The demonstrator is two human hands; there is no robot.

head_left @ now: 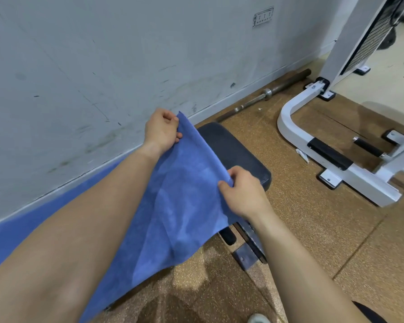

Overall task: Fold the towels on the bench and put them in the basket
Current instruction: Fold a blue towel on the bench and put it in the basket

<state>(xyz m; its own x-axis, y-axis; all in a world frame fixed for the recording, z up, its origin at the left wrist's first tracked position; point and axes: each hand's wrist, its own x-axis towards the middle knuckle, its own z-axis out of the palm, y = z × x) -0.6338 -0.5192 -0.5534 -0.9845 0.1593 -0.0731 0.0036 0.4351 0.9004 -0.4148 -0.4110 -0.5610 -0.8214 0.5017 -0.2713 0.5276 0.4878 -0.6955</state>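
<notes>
Blue towel (173, 206) hangs over the black tabletop (238, 150), one top corner pinched in each grip, left hand (161, 129) and right hand (243, 190); a barbell (266, 93) and white machine frame (313, 145) stand nearby.

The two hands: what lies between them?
In the head view, the top edge of the blue towel runs taut from the left hand to the right hand. Each pinches one corner; the bench lies behind.

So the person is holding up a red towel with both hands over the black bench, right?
Not quite: the towel is blue, not red. The head view shows the left hand and the right hand each pinching its top edge, holding it up over the black bench.
</notes>
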